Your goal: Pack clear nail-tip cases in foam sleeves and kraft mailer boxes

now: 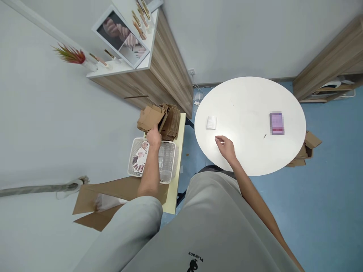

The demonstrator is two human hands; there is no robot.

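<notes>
My left hand (154, 136) reaches over a white basket (132, 162) to a stack of flat brown cardboard boxes (170, 121) on a small yellow table (177, 166). Its fingers are closed on one folded cardboard box (149, 117) at the left of the stack. My right hand (225, 146) rests on the round white table (255, 102), fingers curled loosely with nothing visible in them. A small white packet (211, 122) lies just beyond that hand. A purple card-like item (276, 123) lies on the right part of the table.
The basket holds pink-patterned packets (140, 158) and clear plastic trays (166, 160). A wooden cabinet (164, 71) with a framed picture (121, 37) stands behind. Opened cardboard (104, 198) lies on the floor at left, more boxes (307, 147) at right. The floor is blue.
</notes>
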